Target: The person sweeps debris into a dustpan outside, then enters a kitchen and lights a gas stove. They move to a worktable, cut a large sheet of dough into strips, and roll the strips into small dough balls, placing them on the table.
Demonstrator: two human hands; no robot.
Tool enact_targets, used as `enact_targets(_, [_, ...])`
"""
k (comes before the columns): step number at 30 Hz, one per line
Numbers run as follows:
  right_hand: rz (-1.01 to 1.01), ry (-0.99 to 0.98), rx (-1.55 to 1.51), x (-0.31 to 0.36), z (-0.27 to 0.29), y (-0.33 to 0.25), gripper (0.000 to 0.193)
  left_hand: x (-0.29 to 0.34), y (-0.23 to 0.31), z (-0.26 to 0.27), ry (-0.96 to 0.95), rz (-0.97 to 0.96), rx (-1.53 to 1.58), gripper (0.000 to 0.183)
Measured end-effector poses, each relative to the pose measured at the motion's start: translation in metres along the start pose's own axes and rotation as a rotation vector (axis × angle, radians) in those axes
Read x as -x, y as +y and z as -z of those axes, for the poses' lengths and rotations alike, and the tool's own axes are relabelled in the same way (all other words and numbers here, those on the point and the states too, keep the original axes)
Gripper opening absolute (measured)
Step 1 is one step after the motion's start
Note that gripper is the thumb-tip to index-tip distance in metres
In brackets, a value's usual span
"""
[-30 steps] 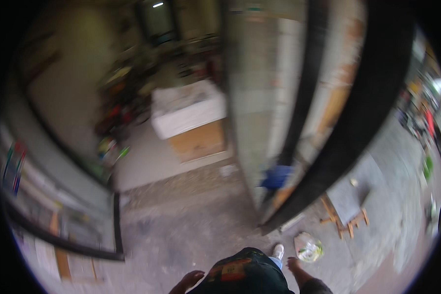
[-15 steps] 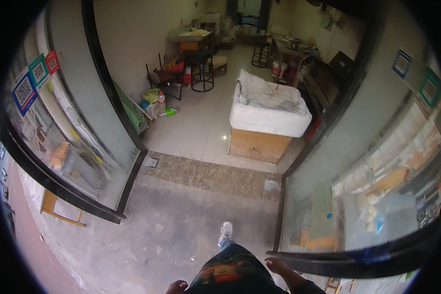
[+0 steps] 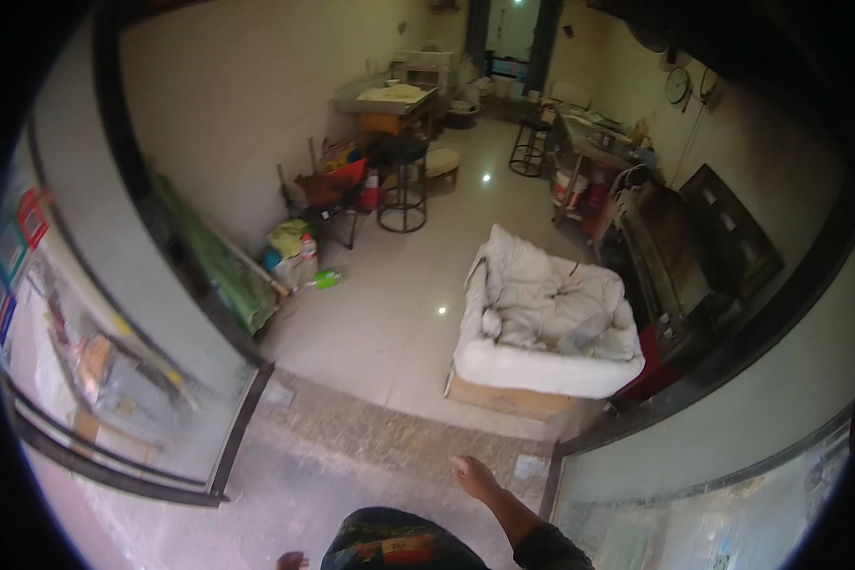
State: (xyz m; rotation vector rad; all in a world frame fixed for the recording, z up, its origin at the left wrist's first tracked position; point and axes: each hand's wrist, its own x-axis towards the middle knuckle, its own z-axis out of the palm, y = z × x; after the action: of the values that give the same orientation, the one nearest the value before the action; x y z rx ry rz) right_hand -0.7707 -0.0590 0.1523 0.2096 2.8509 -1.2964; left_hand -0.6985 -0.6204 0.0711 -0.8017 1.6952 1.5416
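Observation:
My right hand reaches forward over the stone threshold strip, its fingers loosely bent and a little apart, with nothing seen in them. My left hand shows only in part at the lower edge, close to my dark printed clothing; its fingers are blurred. Neither hand touches anything I can see. Ahead, inside the doorway, stands a wooden box topped with a thick white padded cover. A rumpled whitish cloth lies in it.
Glass door panels frame the way, the left one and the right one. Bottles and bags lie by the left wall near a folding chair and a black stool. A dark metal counter lines the right.
I have moved forward toward the doorway, so the padded box and the room appear nearer. My right hand has swung forward and up; my left hand has shifted down and left, toward the lower edge.

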Motion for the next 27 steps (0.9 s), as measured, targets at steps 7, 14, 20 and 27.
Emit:
enact_targets(7, [-0.041, 0.383, 0.095, -0.179, 0.074, 0.008, 0.033, -0.116, 0.140, -0.023, -0.135, -0.075, -0.661, 0.026])
enact_targets(14, [-0.385, 0.360, -0.049, -0.291, 0.109, -0.031, 0.033, -0.264, 0.403, 0.000, -0.329, -0.353, -1.176, 0.025])
enact_targets(20, [-0.438, 0.458, -0.034, -0.369, 0.148, -0.033, 0.028, -0.407, 0.672, -0.129, 0.059, -0.414, -0.419, 0.015])
enact_targets(27, [-0.533, 0.681, -0.093, -0.508, 0.198, 0.023, 0.026, -0.481, 0.834, -0.389, -0.525, -0.971, -0.893, 0.022])
